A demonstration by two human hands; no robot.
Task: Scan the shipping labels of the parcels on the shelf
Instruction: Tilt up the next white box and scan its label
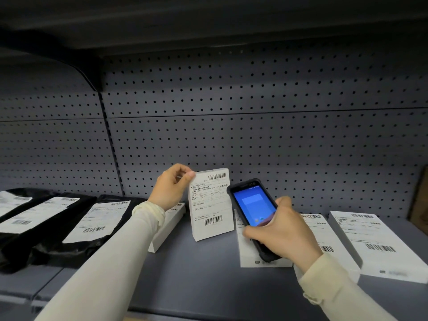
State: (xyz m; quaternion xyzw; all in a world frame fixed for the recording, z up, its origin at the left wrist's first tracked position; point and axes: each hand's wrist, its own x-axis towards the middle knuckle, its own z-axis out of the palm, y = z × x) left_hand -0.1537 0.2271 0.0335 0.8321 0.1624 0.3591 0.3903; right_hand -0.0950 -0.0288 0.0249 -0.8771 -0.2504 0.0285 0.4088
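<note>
A white box parcel (pixel 212 205) stands upright on the grey shelf (pixel 196 274), its shipping label with two barcodes facing me. My left hand (pixel 171 185) pinches its top left corner. My right hand (pixel 281 232) grips a black handheld scanner (pixel 252 205) with a lit blue screen, held just right of the upright parcel and tilted toward it. Other white box parcels lie flat: one (pixel 169 225) behind my left wrist, one (pixel 245 253) under the scanner, one (pixel 326 237) beside it, one (pixel 375 242) at the far right.
Black plastic mailer bags with white labels (pixel 97 221) (pixel 34 214) lie in a row on the shelf's left part. A perforated grey back panel (pixel 254 135) closes the rear. Another shelf overhangs above. A brown cardboard edge (pixel 419 200) shows at the far right.
</note>
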